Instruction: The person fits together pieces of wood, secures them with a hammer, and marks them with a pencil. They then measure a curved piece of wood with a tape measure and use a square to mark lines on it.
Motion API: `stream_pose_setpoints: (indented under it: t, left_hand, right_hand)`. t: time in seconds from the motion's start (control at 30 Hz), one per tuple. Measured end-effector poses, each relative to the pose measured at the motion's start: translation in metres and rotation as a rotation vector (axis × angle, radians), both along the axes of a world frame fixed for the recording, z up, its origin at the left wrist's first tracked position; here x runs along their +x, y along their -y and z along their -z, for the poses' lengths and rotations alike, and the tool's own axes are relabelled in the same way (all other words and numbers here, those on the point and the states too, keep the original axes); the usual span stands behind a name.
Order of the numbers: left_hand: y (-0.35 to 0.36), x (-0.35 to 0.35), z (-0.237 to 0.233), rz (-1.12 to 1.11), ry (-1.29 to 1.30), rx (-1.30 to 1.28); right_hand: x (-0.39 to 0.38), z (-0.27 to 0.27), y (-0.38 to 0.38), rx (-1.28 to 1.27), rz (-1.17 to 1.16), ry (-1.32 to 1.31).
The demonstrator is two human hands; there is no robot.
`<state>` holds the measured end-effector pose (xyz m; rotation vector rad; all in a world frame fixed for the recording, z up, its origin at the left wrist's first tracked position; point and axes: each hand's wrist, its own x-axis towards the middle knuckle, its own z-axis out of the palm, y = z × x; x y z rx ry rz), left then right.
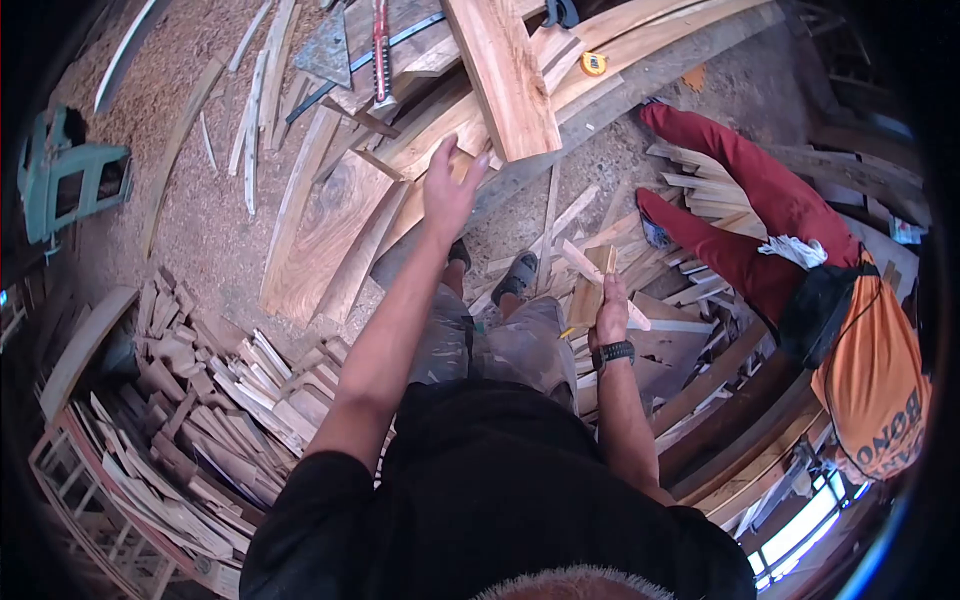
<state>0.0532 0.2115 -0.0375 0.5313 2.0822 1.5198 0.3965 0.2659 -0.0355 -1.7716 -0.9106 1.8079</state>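
Note:
My left hand (450,190) reaches forward over the stacked planks, fingers apart and holding nothing. A thick sawn plank (505,85) lies just ahead of its fingertips. Beneath the hand, a curved-edged board (335,225) rests on the bench. On the other side, my right hand (610,310), with a dark watch (613,352) on the wrist, is closed round a small wooden board (588,300). A pale thin strip of wood (582,262) crosses that board by the fingers. The underside of this grip is hidden.
A co-worker in red trousers (740,180) and an orange shirt (875,370) stands at the right. A yellow tape measure (593,64), a red-handled tool (381,50) and a metal triangle (325,52) lie ahead. Offcuts (190,410) are heaped left; a green stand (75,180) stands beyond.

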Motion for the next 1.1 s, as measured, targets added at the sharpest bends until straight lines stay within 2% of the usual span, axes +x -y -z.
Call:
stream_pose_setpoints:
  t: [0.07,0.17,0.23,0.37,0.47,0.57,0.63,0.67,0.7,0.73,0.83,0.87,0.93,1.1]
  left_hand:
    - [-0.04,-0.017,0.017,0.004,-0.023,-0.013]
    - [-0.086,-0.032,0.016,-0.054,0.144,-0.053]
    - [-0.101,-0.035,0.018,-0.032,0.467,0.15]
    - [-0.111,-0.043,0.047,-0.038,0.348,0.025]
    - [-0.119,-0.042,0.062,-0.057,0.328,-0.077]
    - [-0.125,-0.038,0.053,-0.156,0.263,-0.115]
    - [-0.13,-0.033,0.034,-0.135,0.612,0.238]
    - [-0.139,-0.023,0.05,-0.243,0.465,0.145]
    - [-0.142,-0.016,0.068,-0.27,0.279,0.116]
    - [-0.145,-0.008,0.09,-0.258,0.141,-0.057]
    - [-0.129,-0.002,0.039,-0.248,0.197,-0.201]
    - [-0.125,-0.007,0.034,-0.266,0.192,-0.199]
    - [-0.122,-0.011,0.034,-0.154,0.171,-0.31]
    - [-0.113,-0.011,0.035,-0.125,0.178,-0.268]
  right_hand:
    - [0.01,-0.001,0.016,0.049,-0.02,0.092]
    - [0.012,-0.03,0.043,-0.005,0.012,0.08]
    - [0.019,-0.035,0.063,0.02,0.052,0.127]
    - [0.019,-0.049,0.089,0.006,0.213,0.09]
    - [0.023,-0.045,0.097,-0.003,0.219,0.078]
    - [0.018,-0.045,0.098,-0.013,0.201,0.055]
    - [0.058,-0.01,0.103,0.018,0.134,0.138]
    - [0.064,0.01,0.106,0.05,0.071,0.204]
    - [0.048,-0.003,0.099,-0.023,0.09,0.056]
    - [0.033,-0.021,0.09,-0.108,0.108,-0.086]
    - [0.015,-0.029,0.085,-0.115,0.092,-0.104]
    - [0.012,-0.03,0.082,-0.116,0.075,-0.11]
    - [0.008,-0.037,0.08,-0.13,0.095,-0.062]
    - [0.03,-0.03,0.083,-0.066,0.086,-0.037]
